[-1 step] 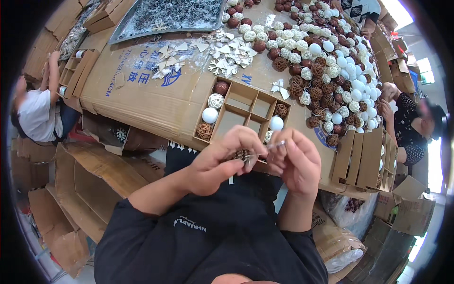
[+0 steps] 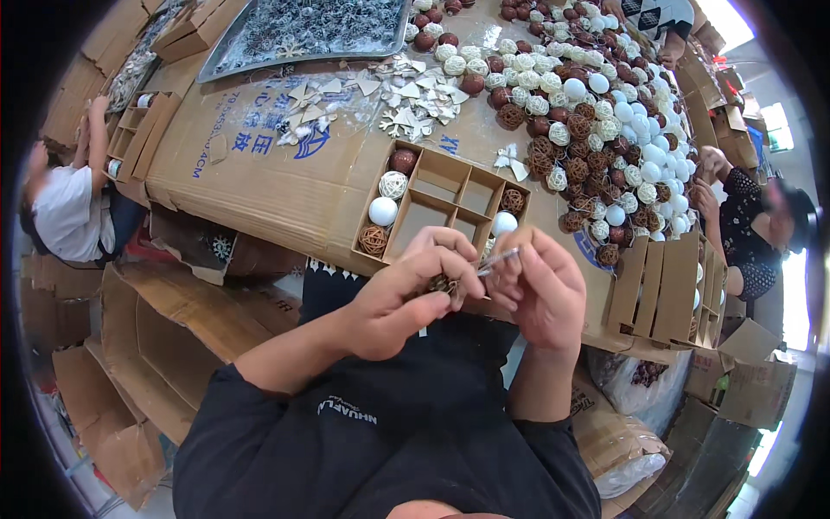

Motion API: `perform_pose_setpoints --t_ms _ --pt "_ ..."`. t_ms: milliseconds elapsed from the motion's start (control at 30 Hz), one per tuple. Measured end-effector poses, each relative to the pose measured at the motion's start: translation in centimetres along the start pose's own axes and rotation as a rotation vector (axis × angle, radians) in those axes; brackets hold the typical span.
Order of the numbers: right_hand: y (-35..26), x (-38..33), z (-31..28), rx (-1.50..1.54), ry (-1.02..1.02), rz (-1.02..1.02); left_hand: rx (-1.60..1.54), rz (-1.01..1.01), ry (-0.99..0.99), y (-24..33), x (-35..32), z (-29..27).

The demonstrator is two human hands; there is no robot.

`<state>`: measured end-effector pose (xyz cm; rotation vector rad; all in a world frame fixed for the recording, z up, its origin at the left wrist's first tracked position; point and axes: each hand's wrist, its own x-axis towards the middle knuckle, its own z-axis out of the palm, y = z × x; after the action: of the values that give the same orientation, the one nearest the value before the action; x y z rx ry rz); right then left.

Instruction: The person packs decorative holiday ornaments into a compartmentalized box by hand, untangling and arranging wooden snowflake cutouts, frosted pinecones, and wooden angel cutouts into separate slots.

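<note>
My left hand (image 2: 415,290) is closed around a small brown pine cone (image 2: 443,284), mostly hidden by the fingers. My right hand (image 2: 545,290) is closed too, pinching a thin silvery strand (image 2: 497,259) that runs across to the left fingertips. Just beyond both hands lies a divided cardboard box (image 2: 420,216). Its left column holds a dark red glitter ball (image 2: 403,161), a cream woven ball (image 2: 392,185), a white ball (image 2: 383,210) and a brown vine ball (image 2: 373,240). More balls sit in its right column, partly behind my right hand.
A metal tray (image 2: 303,62) of frosted pine cones stands at the far left. White wooden cut-outs (image 2: 424,99) lie near it. A large heap of balls (image 2: 605,130) covers the right side. Upright divided boxes (image 2: 661,290) stand at the right edge. Other people work left, right and far right.
My fingers have shifted slightly around the pine cone. The silvery strand now tilts more and shows more plainly between my hands. The box contents look the same.
</note>
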<state>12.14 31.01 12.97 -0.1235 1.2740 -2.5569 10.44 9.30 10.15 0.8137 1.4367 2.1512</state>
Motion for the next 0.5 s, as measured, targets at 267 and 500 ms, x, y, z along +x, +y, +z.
perform_pose_setpoints --t_ms 267,500 --pt "-0.4 2.5 -0.8 0.152 0.059 0.173 0.199 0.008 -0.335 0.5 1.3 -0.9" --pt "2.2 0.7 2.7 -1.268 -0.069 -0.593 0.065 0.114 0.103 -1.6 2.3 -1.2"
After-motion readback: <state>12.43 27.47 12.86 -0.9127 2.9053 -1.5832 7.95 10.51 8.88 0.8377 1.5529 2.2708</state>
